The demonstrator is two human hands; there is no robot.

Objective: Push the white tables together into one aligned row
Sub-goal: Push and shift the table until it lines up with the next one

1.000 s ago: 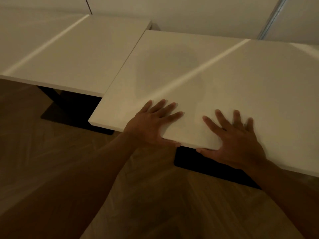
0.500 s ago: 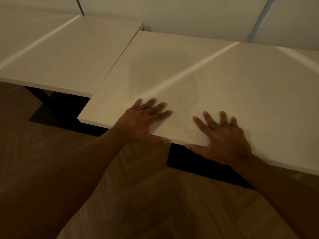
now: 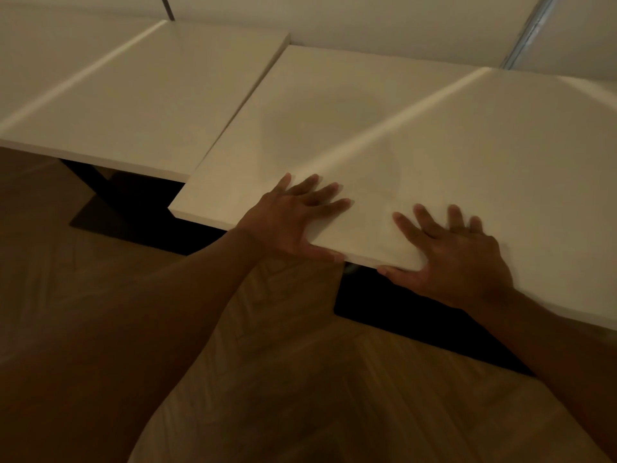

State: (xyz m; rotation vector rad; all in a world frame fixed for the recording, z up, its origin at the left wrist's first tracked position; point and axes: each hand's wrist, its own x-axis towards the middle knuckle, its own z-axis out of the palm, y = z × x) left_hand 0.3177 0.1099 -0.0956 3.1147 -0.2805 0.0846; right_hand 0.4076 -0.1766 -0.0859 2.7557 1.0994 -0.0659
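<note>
Two white tables stand side by side against the wall. The right-hand white table [image 3: 367, 135] sticks out a little nearer to me than the left white table [image 3: 143, 95], and their side edges meet along a thin seam. My left hand [image 3: 287, 222] and my right hand [image 3: 457, 259] both rest on the right table's near edge. Fingers are spread flat on top and the thumbs press against the front edge.
A black base plate [image 3: 417, 315] lies on the wooden floor [image 3: 283, 329] under the right table, and a black leg and base [image 3: 127, 208] under the left one. A pale wall [image 3: 367, 21] runs directly behind both tables.
The right table has slid away from me toward the wall under both hands. Its front edge now overhangs the left table's front edge by less.
</note>
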